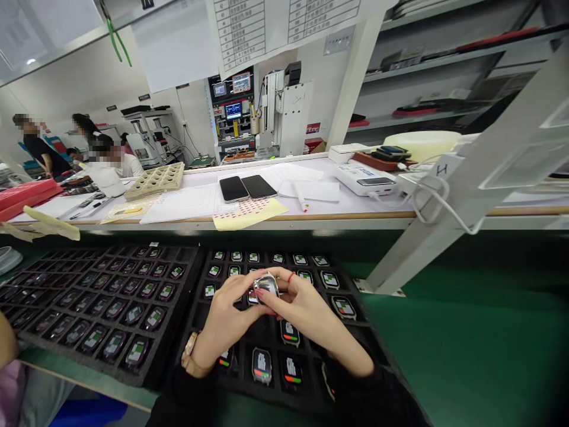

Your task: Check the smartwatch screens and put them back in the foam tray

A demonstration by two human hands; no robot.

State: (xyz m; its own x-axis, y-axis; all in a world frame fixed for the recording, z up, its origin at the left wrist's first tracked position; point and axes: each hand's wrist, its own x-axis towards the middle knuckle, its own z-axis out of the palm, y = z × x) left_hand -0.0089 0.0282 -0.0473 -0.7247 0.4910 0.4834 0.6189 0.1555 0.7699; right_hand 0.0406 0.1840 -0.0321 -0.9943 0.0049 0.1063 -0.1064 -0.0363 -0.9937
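My left hand point(229, 314) and my right hand point(302, 308) meet over a black compartment tray point(355, 335) on the green mat, both gripping one small smartwatch body point(265, 284) between fingertips. The tray holds several watch bodies with lit screens point(261, 365) in its cells. A gold wristwatch point(191, 354) sits on my left wrist, and a red band circles a right finger.
A second black tray point(26, 335) of watch bodies lies to the left. Behind runs a white shelf with two phones point(246, 187), papers, a yellow sticker sheet point(249, 213), a beige holed tray point(155, 179), a white device with cable point(364, 178). A slanted white frame post point(448, 201) stands right. People work far left.
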